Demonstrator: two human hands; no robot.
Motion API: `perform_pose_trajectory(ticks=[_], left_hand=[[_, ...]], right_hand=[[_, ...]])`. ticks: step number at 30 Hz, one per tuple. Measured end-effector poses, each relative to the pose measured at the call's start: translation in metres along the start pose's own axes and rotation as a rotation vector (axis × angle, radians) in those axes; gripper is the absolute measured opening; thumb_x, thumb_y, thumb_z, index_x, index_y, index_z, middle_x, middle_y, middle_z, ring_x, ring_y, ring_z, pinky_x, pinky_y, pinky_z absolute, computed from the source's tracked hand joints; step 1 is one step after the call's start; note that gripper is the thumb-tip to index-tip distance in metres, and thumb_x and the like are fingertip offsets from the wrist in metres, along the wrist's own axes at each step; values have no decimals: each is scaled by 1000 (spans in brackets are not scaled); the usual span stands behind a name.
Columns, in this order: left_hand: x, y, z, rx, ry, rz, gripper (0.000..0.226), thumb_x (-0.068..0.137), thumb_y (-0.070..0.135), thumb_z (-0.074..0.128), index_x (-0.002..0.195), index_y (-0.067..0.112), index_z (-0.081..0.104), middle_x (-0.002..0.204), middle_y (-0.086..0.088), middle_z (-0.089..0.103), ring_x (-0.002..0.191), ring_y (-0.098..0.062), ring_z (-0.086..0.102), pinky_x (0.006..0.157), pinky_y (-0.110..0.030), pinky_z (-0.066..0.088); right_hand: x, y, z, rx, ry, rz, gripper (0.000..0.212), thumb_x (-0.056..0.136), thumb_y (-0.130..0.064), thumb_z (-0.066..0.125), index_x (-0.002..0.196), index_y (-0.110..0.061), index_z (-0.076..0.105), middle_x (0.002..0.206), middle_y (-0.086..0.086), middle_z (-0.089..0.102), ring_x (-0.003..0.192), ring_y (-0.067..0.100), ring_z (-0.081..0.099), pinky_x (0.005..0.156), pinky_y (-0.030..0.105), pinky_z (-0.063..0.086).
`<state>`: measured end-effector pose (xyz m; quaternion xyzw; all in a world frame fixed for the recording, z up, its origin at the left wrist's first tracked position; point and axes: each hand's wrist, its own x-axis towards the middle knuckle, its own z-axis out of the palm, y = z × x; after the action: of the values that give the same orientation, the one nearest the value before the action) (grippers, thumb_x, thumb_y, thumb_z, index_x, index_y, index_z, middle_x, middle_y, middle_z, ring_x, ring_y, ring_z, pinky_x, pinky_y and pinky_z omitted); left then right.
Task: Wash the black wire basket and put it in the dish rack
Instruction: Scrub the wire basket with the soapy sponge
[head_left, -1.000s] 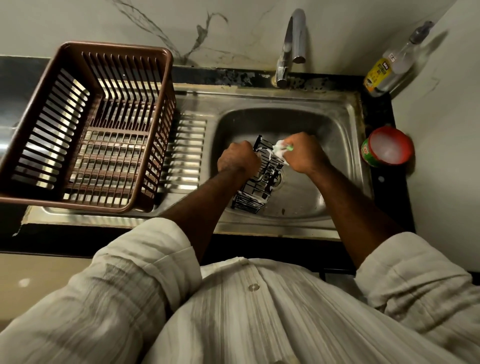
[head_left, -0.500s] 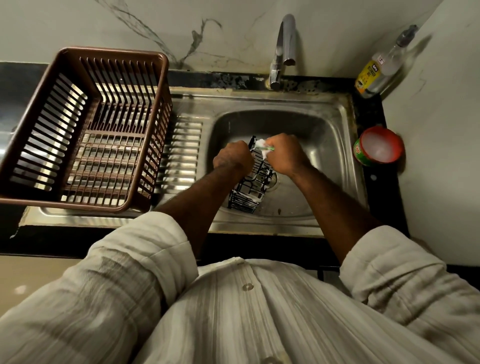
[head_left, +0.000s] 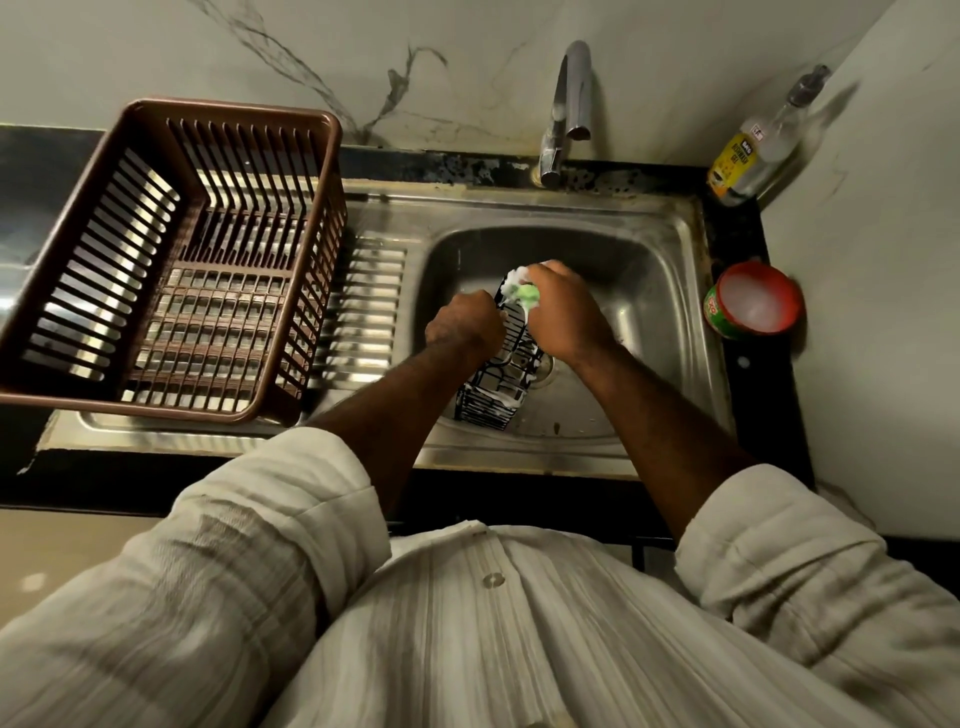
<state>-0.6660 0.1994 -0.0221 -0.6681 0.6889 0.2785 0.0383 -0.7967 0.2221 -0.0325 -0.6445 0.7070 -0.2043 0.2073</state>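
A black wire basket (head_left: 498, 387) stands tilted inside the steel sink (head_left: 644, 291), streaked with white foam. My left hand (head_left: 462, 325) grips its left side near the top. My right hand (head_left: 566, 312) holds a soapy green scrubber (head_left: 524, 293) and presses it against the basket's upper end. The brown plastic dish rack (head_left: 171, 260) sits on the drainboard to the left and holds nothing.
The tap (head_left: 569, 104) stands behind the sink with no water visible. A dishwash gel bottle (head_left: 748, 156) is in the back right corner. A red tub of white soap (head_left: 753, 306) sits on the counter right of the sink. Walls close the back and right.
My right hand has moved the scrubber up toward the basket's top end, and more of the green scrubber shows. My left hand keeps its grip on the basket.
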Motion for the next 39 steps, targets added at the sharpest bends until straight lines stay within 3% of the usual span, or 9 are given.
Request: perform_pose_trajectory(ticks=[5,9,16,19,24,27,29,34,39], left_hand=[[-2,0,0,52,10,30,30,101,33,49,115,11,65,115,-13,66,101,-32,66,87,-41,55],[-3,-4,1,57,12,77,32,102,40,48,110,14,65,107,-11,66,89,-26,62,83,-40,55],[-3,-4,6,38,3,105,34,103,39,44,117,14,63,113,-14,65,96,-30,64,81,-40,55],[-2,-3,7,48,27,108,32,104,38,43,112,14,63,101,-8,64,84,-22,59,69,-36,49],[-4,0,3,81,2,106,27,101,31,48,114,13,65,108,-13,66,89,-27,64,72,-37,53],[-5,2,2,93,14,99,28,98,24,48,118,13,65,116,-16,66,100,-33,65,77,-38,51],[-6,3,2,91,17,99,30,98,25,47,119,13,65,119,-17,65,105,-36,65,79,-38,50],[-4,2,6,80,32,100,27,101,25,46,117,14,65,116,-16,66,101,-33,65,77,-38,49],[-4,1,7,95,41,106,28,101,29,46,119,15,63,116,-15,66,102,-35,65,77,-38,49]], right_hand=[[-3,5,0,-103,2,-89,27,86,2,58,104,-9,75,107,9,70,99,26,66,81,28,51],[-9,12,-14,-160,-65,77,13,82,-7,61,82,-16,70,88,9,69,75,26,61,63,26,40],[-3,12,-11,-57,-59,114,20,81,-5,59,94,-11,73,86,8,73,81,26,68,63,25,44],[-3,2,-2,21,-47,37,36,83,0,57,112,-12,73,103,7,76,91,21,70,77,29,57],[-11,21,-5,-16,-74,-37,44,79,4,59,116,-13,75,120,6,73,112,18,67,99,26,52],[-21,39,-20,-85,-117,-31,31,74,-7,58,97,-8,79,98,12,76,91,26,71,77,30,56],[-26,45,-28,-81,-95,12,25,76,-6,59,92,-4,78,90,16,74,82,29,68,65,26,44],[-21,35,-35,78,102,101,35,87,3,60,120,-2,71,117,14,73,105,24,69,87,19,48],[6,23,-14,92,50,72,45,84,6,54,125,-5,68,122,13,71,114,25,66,100,29,51]])
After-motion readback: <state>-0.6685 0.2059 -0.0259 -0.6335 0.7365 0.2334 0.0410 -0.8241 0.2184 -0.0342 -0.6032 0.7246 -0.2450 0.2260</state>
